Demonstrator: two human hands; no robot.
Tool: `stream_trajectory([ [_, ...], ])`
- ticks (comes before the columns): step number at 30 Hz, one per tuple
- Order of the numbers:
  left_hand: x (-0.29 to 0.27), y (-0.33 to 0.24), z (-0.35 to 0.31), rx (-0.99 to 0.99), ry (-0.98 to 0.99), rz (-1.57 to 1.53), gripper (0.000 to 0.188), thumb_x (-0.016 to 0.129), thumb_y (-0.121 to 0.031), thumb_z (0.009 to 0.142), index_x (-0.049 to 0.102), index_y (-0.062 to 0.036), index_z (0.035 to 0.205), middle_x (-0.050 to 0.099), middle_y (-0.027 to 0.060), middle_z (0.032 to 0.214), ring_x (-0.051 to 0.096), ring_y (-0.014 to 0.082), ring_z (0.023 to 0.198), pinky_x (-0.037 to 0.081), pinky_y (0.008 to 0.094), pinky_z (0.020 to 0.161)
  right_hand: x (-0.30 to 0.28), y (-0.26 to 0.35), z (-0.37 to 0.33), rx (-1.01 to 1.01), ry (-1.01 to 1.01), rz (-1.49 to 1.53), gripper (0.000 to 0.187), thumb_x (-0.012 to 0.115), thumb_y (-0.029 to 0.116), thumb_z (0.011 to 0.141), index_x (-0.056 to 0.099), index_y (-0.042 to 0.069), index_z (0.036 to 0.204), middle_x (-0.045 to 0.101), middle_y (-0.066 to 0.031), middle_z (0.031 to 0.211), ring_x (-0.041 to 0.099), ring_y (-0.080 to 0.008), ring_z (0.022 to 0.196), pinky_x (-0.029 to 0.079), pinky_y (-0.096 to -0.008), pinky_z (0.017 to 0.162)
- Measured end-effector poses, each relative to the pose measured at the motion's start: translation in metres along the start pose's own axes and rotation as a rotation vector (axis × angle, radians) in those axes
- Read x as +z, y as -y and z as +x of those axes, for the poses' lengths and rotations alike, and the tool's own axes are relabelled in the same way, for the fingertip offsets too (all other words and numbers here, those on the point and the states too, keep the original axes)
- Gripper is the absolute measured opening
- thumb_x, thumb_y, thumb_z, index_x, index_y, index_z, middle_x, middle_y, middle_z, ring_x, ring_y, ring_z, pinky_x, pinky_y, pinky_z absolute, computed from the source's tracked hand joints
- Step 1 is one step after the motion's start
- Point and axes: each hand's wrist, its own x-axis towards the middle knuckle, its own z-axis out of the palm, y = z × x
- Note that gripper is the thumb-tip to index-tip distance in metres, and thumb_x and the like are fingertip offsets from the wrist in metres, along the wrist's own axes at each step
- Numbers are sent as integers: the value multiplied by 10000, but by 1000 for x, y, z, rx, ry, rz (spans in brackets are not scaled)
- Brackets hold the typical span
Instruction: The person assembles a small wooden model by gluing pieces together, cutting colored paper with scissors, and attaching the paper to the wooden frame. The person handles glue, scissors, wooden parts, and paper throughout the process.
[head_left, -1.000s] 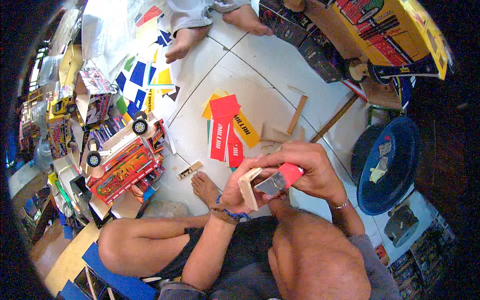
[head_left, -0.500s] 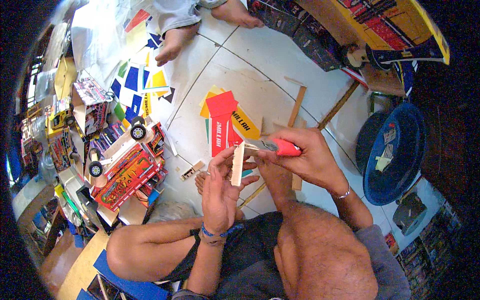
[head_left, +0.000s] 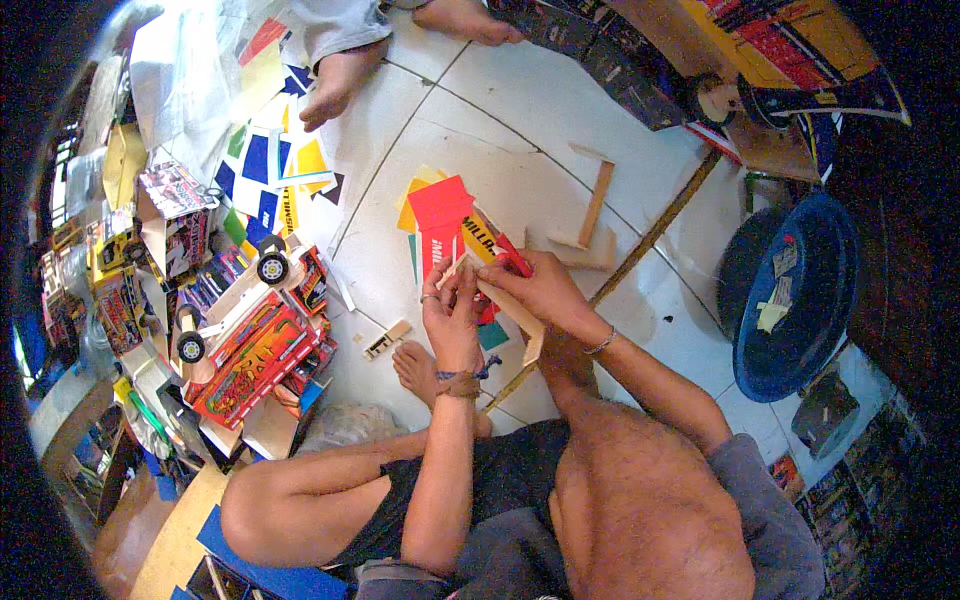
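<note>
My left hand (head_left: pixel 452 322) is closed, its fingertips pinching a light wooden piece (head_left: pixel 522 322) with a short upturned end. The piece slants down to the right from between my hands. My right hand (head_left: pixel 550 292) is closed around a red-handled tool (head_left: pixel 515 257), whose working end is hidden. Its fingertips meet the wood beside my left fingers. Below and beyond my hands, a small pile of red cards (head_left: pixel 441 205) and yellow cards (head_left: pixel 478 232) lies on the tiles.
Wooden toy trucks (head_left: pixel 262 350) crowd the left side, with loose coloured cards (head_left: pixel 262 158) above them. Wood offcuts (head_left: pixel 597 205) and a long strip (head_left: pixel 660 232) lie to the right, near a blue basin (head_left: pixel 795 340). Another person's bare foot (head_left: pixel 340 88) rests at the top.
The wooden piece has swung from upright to slanting down to the right. My right hand has moved left and lower, turning the red-handled tool. My left fingers have closed in a pinch.
</note>
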Motion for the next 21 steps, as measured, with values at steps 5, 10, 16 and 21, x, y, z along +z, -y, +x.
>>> stream_trajectory([
  [5, 13, 3, 41, 57, 37, 150, 372, 673, -131, 979, 550, -49, 1321, 681, 97, 1166, 666, 150, 987, 565, 274, 775, -14, -10, 11, 0, -178, 101, 369, 687, 378, 943, 709, 39, 1088, 735, -169, 952, 716, -254, 849, 553, -401, 750],
  [10, 48, -20, 119, 320, 131, 411, 433, 718, -140, 933, 552, -70, 1327, 721, 111, 1091, 687, 159, 938, 551, 280, 795, -47, -18, 34, 12, -410, -20, 295, 565, 326, 1027, 561, 37, 1082, 655, -176, 793, 667, -383, 752, 516, -483, 672],
  [16, 52, -31, 176, 438, 362, 571, 376, 714, -123, 916, 615, -90, 1277, 758, 120, 984, 706, 150, 853, 552, 277, 770, -25, -37, 6, -48, -234, 90, 342, 506, 332, 1057, 610, 13, 1125, 721, -99, 870, 696, -209, 813, 528, -366, 760],
  [21, 41, -20, 172, 279, 325, 616, 343, 708, -101, 922, 622, -74, 1252, 743, 118, 1071, 692, 150, 913, 556, 279, 780, -18, -52, -26, 159, -104, -157, 420, 504, 343, 1057, 583, 13, 1304, 712, -189, 1090, 694, -256, 986, 535, -378, 843],
])
